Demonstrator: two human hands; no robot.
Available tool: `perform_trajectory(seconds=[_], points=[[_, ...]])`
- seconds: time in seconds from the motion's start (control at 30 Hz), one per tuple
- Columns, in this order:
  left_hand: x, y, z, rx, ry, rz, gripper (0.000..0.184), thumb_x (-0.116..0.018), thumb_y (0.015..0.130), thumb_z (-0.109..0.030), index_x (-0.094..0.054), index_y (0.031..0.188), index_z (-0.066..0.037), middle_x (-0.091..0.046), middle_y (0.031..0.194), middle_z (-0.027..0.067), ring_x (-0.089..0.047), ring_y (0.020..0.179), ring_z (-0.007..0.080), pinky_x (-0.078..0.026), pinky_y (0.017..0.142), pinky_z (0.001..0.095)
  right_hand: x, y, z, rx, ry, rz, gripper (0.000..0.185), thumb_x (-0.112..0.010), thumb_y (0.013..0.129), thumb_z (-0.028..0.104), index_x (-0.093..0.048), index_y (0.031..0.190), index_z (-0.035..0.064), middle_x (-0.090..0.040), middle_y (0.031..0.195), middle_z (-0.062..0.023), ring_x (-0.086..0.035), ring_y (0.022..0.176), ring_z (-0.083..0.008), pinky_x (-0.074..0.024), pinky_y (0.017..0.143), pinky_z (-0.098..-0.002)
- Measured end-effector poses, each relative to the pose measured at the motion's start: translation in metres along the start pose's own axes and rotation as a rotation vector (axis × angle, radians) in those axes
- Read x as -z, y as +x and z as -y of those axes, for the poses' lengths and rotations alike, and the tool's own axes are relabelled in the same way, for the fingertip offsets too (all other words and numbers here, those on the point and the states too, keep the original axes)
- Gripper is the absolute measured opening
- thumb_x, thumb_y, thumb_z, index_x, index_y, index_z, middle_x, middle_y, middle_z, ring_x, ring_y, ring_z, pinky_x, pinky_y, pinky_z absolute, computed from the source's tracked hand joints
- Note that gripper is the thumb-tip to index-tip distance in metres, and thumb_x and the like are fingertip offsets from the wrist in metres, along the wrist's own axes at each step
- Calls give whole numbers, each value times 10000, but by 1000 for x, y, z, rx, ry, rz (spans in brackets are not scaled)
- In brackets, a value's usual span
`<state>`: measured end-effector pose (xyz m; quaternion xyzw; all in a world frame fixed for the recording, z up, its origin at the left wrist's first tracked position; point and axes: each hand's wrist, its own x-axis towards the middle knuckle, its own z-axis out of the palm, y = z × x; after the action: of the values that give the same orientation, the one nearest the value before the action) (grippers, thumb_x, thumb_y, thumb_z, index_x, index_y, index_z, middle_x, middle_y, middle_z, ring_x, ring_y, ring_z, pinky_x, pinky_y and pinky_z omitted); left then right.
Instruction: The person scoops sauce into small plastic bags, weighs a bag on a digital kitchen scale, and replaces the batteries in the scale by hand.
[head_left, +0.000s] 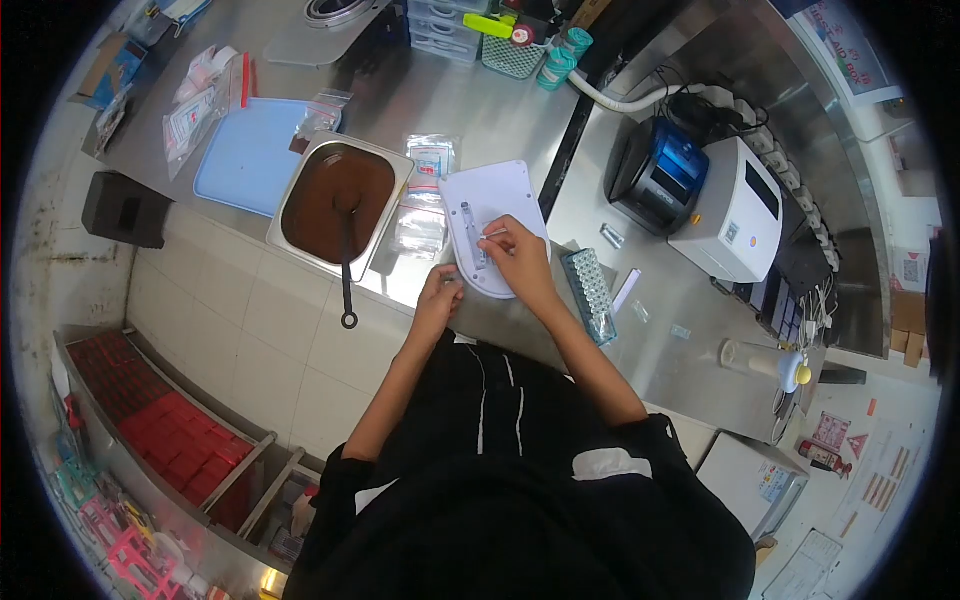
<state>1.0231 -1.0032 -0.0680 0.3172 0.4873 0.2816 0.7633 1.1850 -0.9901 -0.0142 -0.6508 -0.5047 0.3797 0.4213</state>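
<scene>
A white, flat device with a rounded end (497, 188) lies on the steel counter in front of me. Along its upward face runs a narrow recess (472, 228) that looks like a battery compartment. Over this recess my right hand (518, 262) is pinched, fingertips touching the device; whatever is between them is too small to make out. My left hand (438, 300) is curled beside the device's lower left edge, and I cannot make out whether it holds anything. To the right stands a narrow box with rows of round, shiny ends (592, 296).
Left of the device, a steel pan of brown liquid (318, 215) holds a ladle (347, 270), its handle jutting past the counter edge. Plastic packets (425, 195) lie between. A blue tray (240, 150) sits farther left; a white printer-like machine (735, 215) stands right.
</scene>
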Motion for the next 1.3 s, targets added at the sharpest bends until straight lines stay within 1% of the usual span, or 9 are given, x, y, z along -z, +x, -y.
perform_trajectory(seconds=[0.23,0.33,0.53,0.63,0.87,0.97,1.03,1.27,1.3], points=[[0,8,14,-171,123,13,336,-569,824,-142,-452,1118,-28,-476,673,-6,-395,546,43,-298,467,198,-8,4,-5,162,-182,25,160,-630,754,64,-550,888,26,-640,745,-144,-637,682,-275,-489,613,-340],[0,10,16,-164,144,-2,329,-575,824,-142,-462,1104,-12,-479,674,-3,-401,555,48,-306,481,200,-7,1,-2,157,-300,70,164,-628,747,86,-555,884,36,-633,766,-135,-619,701,-288,-481,623,-363],[-2,7,12,-135,103,-2,337,-574,826,-146,-455,1108,-6,-479,688,-1,-418,584,55,-317,499,197,-9,-2,-3,200,-386,71,150,-626,744,97,-614,889,57,-633,806,-105,-585,792,-273,-464,690,-359],[-2,6,10,-138,108,1,344,-573,829,-153,-450,1113,-1,-482,706,7,-428,602,63,-331,514,200,-10,-1,-6,287,-435,38,179,-645,740,93,-637,914,52,-625,799,-119,-592,738,-268,-466,657,-355],[-3,4,9,-115,116,-16,359,-572,835,-164,-444,1125,4,-486,721,14,-442,620,71,-344,529,200,-15,-7,5,209,-433,-4,165,-633,735,102,-582,883,47,-607,777,-94,-554,790,-282,-455,672,-389],[-2,4,8,-121,130,-6,355,-573,836,-165,-446,1130,-11,-482,711,10,-437,605,67,-340,514,199,-17,-9,0,252,-485,-41,186,-639,717,87,-557,879,46,-594,788,-92,-542,814,-285,-452,678,-385],[-2,2,5,-86,123,-15,337,-569,841,-167,-453,1129,-37,-477,698,-1,-420,579,55,-326,493,191,-17,-9,-3,389,-506,-76,198,-646,697,81,-561,873,49,-563,850,-102,-518,845,-290,-445,693,-385],[1,6,7,-95,126,-5,301,-550,857,-172,-453,1120,-62,-470,682,-19,-382,533,38,-280,441,185,-16,-12,-5,344,-520,-156,187,-650,702,87,-583,874,55,-510,916,-107,-504,871,-288,-439,722,-377],[0,8,9,-92,139,4,336,-523,847,-189,-429,1145,-67,-468,707,-22,-348,502,22,-236,409,169,-15,-12,-7,340,-520,-166,187,-650,702,87,-583,874,55,-510,916,-107,-504,871,-288,-439,722,-377]])
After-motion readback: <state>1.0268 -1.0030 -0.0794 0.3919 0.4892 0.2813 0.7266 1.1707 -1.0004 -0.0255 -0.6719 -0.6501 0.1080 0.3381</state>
